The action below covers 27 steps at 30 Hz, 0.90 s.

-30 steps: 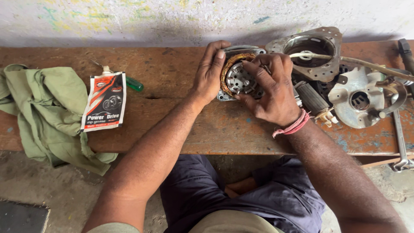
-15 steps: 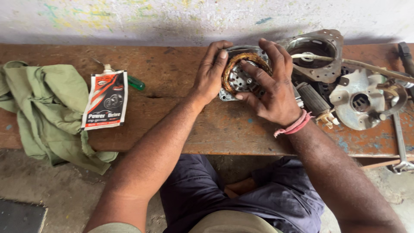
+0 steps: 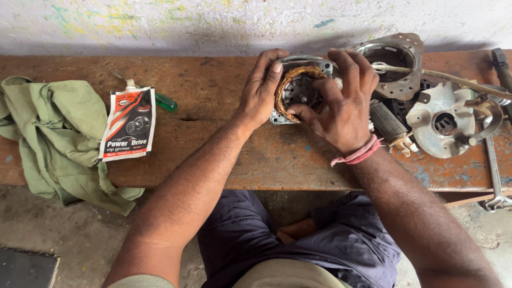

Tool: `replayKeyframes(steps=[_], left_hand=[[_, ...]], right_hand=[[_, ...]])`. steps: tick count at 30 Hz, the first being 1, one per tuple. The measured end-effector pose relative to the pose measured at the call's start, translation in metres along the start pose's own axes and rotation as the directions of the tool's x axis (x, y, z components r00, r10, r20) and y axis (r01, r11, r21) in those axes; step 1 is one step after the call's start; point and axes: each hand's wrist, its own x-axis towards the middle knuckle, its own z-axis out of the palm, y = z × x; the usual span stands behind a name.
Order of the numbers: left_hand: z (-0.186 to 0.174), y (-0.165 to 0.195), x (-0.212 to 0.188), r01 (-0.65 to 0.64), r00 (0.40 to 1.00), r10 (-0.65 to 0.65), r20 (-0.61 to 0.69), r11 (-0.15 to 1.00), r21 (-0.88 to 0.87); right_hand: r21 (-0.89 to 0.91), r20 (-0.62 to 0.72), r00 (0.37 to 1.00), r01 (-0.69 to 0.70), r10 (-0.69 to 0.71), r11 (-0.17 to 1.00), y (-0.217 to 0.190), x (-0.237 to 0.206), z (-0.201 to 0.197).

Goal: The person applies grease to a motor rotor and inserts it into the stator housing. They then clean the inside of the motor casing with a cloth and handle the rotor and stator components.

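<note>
A worn wooden worktop runs across the scene below a paint-flecked wall. At its far left a crumpled green cloth hangs over the front edge. Just beside the cloth lies a flat white, red and black grease pouch, and a green-handled tool sticks out from behind the pouch's upper right corner.

At the centre, a seated person in dark trousers leans both forearms over the worktop. The left hand curls against the left side of a round motor stator, its fingers wrapped over the top rim and its thumb pressed on the ring of copper windings. The stator sits on the worktop near the back edge, between the two hands, with its metal frame showing at the corners. The right hand, half closed, grips the stator's right side; its fingers arch over the top rim and its thumb reaches into the central opening. Red and pink threads circle the right wrist.

To the right of the hands, a grey motor housing leans near the wall, with a bent rod lying across it. A dark cylindrical rotor rests just beside the right hand. Further right lies a pale metal end plate, and a long spanner lies across the worktop's front edge at the far right.
</note>
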Motion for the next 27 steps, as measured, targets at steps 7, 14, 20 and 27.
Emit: replayKeyframes(steps=[7, 14, 20, 27], left_hand=[[0.000, 0.001, 0.000, -0.014, 1.000, 0.014, -0.007, 0.997, -0.071], [-0.001, -0.001, 0.000, -0.010, 1.000, 0.010, -0.006, 0.999, -0.040], [-0.001, 0.003, -0.001, -0.017, 1.000, 0.018, -0.011, 0.998, 0.061], [0.000, 0.010, -0.002, -0.062, 0.997, 0.068, -0.029, 0.982, 0.181]], right_hand=[[0.088, -0.001, 1.000, -0.005, 0.005, 0.996, 0.000, -0.004, 0.004], [0.156, -0.003, 0.999, 0.036, -0.036, 0.987, 0.014, -0.002, 0.002], [0.151, -0.020, 0.998, 0.066, -0.064, 0.986, 0.012, -0.001, 0.000], [0.084, 0.028, 0.998, 0.058, -0.060, 0.995, 0.011, -0.001, -0.001]])
